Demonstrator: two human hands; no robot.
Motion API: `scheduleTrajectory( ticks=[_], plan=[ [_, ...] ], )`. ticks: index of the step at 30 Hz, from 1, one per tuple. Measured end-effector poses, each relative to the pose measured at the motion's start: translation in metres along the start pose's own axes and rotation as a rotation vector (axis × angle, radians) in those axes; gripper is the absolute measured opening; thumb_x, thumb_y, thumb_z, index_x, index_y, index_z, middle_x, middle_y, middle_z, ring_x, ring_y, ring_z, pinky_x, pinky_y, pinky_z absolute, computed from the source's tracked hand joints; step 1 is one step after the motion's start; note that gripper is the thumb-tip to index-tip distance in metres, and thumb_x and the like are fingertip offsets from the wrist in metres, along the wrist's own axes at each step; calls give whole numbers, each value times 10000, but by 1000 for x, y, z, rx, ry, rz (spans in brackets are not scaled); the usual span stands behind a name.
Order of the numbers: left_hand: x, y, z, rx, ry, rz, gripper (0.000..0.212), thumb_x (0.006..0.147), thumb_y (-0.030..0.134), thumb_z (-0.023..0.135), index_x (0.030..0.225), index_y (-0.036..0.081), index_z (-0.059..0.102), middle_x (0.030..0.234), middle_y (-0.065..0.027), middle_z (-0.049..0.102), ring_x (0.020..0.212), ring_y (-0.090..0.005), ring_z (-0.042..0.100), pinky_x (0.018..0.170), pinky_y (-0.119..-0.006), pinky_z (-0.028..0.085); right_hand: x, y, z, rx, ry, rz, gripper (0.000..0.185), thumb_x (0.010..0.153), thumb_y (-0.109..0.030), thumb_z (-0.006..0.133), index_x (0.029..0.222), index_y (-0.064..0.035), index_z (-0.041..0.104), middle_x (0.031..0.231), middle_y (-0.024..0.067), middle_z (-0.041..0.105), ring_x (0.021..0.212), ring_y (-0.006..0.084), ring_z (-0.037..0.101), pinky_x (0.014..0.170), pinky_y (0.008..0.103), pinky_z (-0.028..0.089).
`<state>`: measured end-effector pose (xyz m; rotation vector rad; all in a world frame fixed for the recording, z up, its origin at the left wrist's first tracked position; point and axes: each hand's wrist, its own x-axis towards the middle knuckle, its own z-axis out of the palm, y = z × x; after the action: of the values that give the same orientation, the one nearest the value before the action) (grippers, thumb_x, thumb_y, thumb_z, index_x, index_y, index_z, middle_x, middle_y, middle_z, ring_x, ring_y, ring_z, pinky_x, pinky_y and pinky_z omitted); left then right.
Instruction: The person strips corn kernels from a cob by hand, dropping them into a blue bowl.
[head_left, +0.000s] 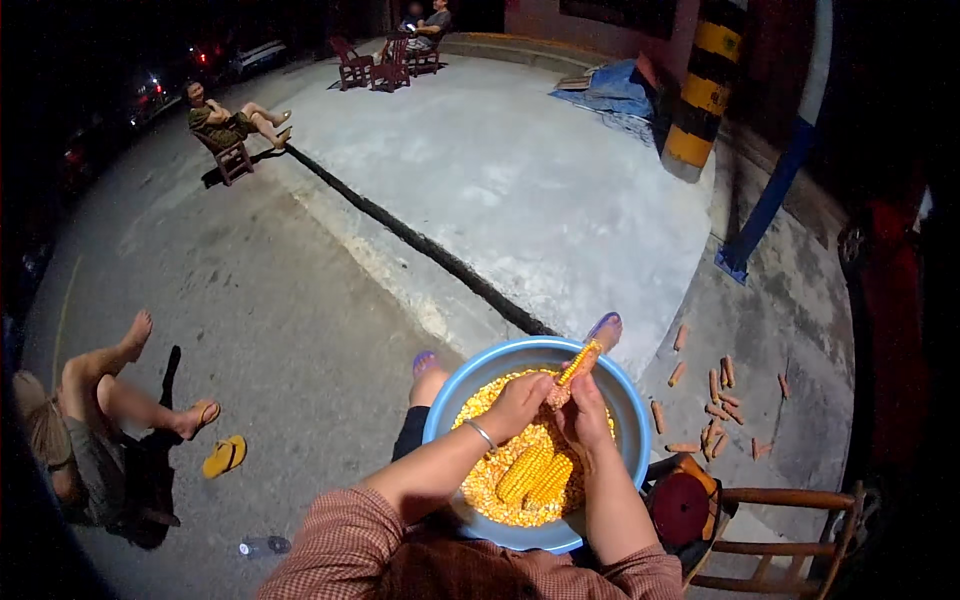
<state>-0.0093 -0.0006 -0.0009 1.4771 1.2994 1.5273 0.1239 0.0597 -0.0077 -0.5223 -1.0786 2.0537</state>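
A blue plastic basin (641, 450) rests on my lap, holding loose yellow corn kernels (480, 491). Above its far right part, both of my hands grip one partly shelled corn cob (577, 371), tilted up to the right; some rows of kernels remain along one side and the rest is bare. My left hand (519, 409), with a metal bangle at the wrist, has its fingers at the cob's lower left. My right hand (585, 412) holds it from the right. Below the hands, unshelled corn ears (525, 472) lie on the kernels.
Several bare cobs (712, 386) are scattered on the ground at right, near a wooden chair (787, 499). A seated person (112, 405) is at left beside a yellow flip-flop (225, 456) and a plastic bottle (262, 547). Others sit farther off. A striped pillar (697, 97) and blue post (772, 195) stand upper right.
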Motion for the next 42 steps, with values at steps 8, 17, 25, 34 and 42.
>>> scheduleTrajectory(
  ticks=[8, 17, 25, 34, 42],
  plan=[
    [3, -5, 0, -8, 12, -8, 256, 884, 222, 474, 738, 13, 491, 646, -35, 488, 592, -111, 428, 538, -284, 383, 1, -2, -5, -234, 50, -138, 476, 894, -309, 495, 1258, -25, 380, 1115, 23, 494, 984, 115, 480, 857, 265, 381],
    [3, 8, 1, 223, -70, -71, 296, 883, 266, 488, 768, -6, 496, 636, -117, 478, 603, -139, 431, 569, -307, 385, 6, 8, -1, -501, 132, -169, 405, 927, -307, 421, 1211, -18, 416, 1072, 45, 505, 995, 128, 460, 863, 262, 369],
    [2, 0, -2, 225, -73, 8, 321, 915, 239, 368, 740, -5, 480, 680, -155, 506, 639, -249, 481, 624, -330, 406, -1, 11, 23, -322, 121, -288, 464, 935, -326, 376, 1275, -14, 330, 1095, 58, 484, 983, 135, 463, 841, 257, 382],
    [1, -9, -4, -30, -72, -116, 285, 916, 234, 393, 778, 15, 513, 685, -59, 538, 639, -124, 491, 595, -276, 413, -4, -6, 18, -72, 8, 16, 463, 932, -396, 345, 1250, -67, 406, 887, -1, 545, 627, 60, 471, 497, 183, 350],
    [4, 21, 3, -385, 40, -265, 179, 826, 135, 580, 965, 27, 550, 840, -7, 536, 753, -79, 502, 678, -228, 429, -1, -8, 1, -104, 30, -73, 388, 906, -306, 473, 1198, -54, 434, 872, -21, 518, 686, 46, 464, 579, 190, 390]
  ],
)
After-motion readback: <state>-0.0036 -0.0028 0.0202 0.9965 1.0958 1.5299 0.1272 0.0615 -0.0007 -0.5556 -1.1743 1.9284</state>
